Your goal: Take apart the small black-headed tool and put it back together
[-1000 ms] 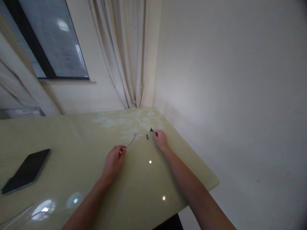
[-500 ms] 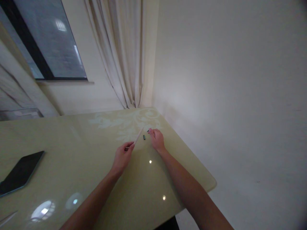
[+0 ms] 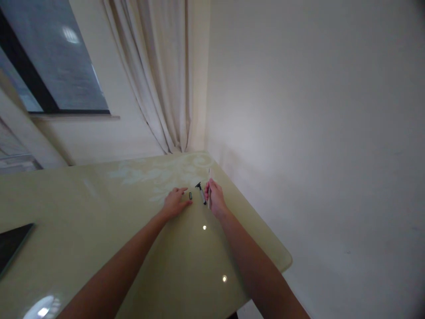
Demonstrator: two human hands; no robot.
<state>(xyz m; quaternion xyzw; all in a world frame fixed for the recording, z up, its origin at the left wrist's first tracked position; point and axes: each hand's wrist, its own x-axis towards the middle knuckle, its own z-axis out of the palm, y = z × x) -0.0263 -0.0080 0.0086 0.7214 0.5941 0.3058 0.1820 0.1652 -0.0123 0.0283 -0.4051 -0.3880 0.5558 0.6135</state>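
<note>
My right hand [image 3: 216, 198] is closed around a thin pale stick [image 3: 209, 204], whose tip pokes up beyond the fingers. Between my two hands a razor [image 3: 202, 195] with a dark head and grey handle lies on the table. A small dark rectangular piece [image 3: 190, 195], resembling a razor cartridge, lies left of the razor. My left hand [image 3: 174, 203] is open around that small piece, forefinger and thumb spread to either side of it. Whether the thumb touches it I cannot tell.
The glossy pale green table [image 3: 99, 212] ends at a wall [image 3: 299, 133] on the right. A dark tablet [image 3: 13, 243] rests at the left edge of view. Beyond the table's back edge hangs a beige curtain [image 3: 159, 79] beside a window [image 3: 66, 57].
The pale stick has passed from my left hand to my right. The razor now lies on the table between my hands. My left hand has opened beside the small dark piece.
</note>
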